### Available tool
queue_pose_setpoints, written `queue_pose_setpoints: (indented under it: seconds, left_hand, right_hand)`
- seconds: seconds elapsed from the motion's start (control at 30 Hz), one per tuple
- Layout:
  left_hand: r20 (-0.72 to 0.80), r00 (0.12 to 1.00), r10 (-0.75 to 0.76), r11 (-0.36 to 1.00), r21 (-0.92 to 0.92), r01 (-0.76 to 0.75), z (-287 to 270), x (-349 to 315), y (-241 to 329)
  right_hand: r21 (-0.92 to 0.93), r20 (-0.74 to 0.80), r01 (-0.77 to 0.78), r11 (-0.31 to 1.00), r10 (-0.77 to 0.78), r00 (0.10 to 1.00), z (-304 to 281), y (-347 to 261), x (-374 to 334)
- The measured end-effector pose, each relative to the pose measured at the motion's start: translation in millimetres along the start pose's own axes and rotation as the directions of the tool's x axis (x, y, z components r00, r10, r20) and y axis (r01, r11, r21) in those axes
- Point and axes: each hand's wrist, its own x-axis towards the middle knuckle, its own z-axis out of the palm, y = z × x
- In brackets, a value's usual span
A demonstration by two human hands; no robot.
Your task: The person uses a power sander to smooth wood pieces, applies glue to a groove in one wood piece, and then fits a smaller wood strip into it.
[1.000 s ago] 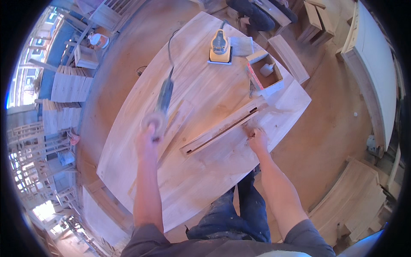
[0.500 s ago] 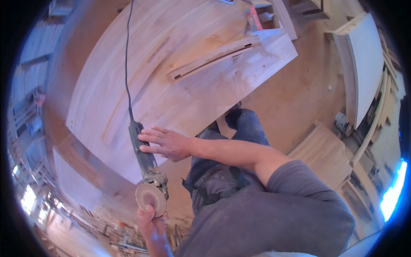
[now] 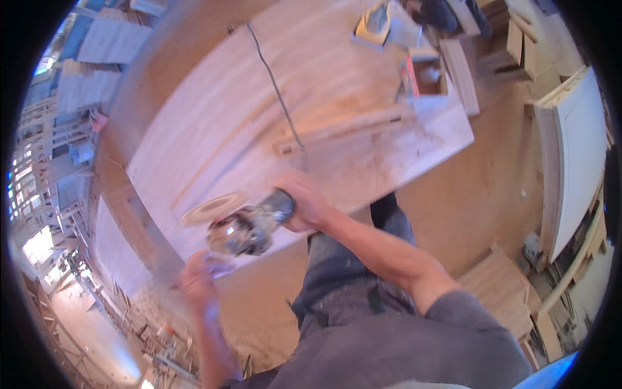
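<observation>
My right hand (image 3: 306, 200) is wrapped round the dark body of an angle grinder (image 3: 243, 233), which is held over the near left edge of a large wooden panel (image 3: 194, 139). The grinder's round tan disc (image 3: 214, 209) faces up and away, left of its metal head. Just below that head is my left hand (image 3: 197, 279), smeared by motion; whether its fingers touch the grinder is unclear. A dark power cord (image 3: 275, 81) runs from the panel's far side down toward my right hand.
On the panel lie a slotted wooden strip (image 3: 350, 133), an open wooden box (image 3: 446, 84) with a red item at its side, and a yellow tool (image 3: 374, 24). White-faced panels (image 3: 576, 155) lean at the right. Wooden boards (image 3: 495, 279) lie at the lower right.
The grinder has swung from hanging lengthwise to pointing left, its disc now tipped upward. My right hand has closed round its body; my left hand has come off the disc and moved left.
</observation>
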Motion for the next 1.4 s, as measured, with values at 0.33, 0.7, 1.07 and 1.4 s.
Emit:
queue_pose_setpoints:
  seconds: [0.33,0.7,1.07,1.4]
  left_hand:
    - [0.528,0.739,0.418,0.253,0.713,-0.654,268.8,211.5,-154.0]
    - [0.257,0.917,0.304,0.345,0.868,-0.358,120.3,234.4,-206.0]
    - [-0.153,0.964,0.219,0.920,0.363,-0.151,152.7,191.5,-210.4]
    - [0.220,0.960,0.176,0.239,-0.955,0.175,258.6,188.4,-115.7]
  right_hand:
    - [0.170,-0.104,-0.527,0.832,0.547,0.830,-211.7,34.1,48.3]
    - [0.257,-0.120,-0.492,0.832,0.532,0.838,-201.5,30.7,75.7]
    - [-0.315,0.306,-0.724,0.614,0.788,0.535,-110.8,41.7,93.7]
    - [-0.194,0.725,-0.936,0.294,0.686,0.065,-77.4,76.1,137.8]
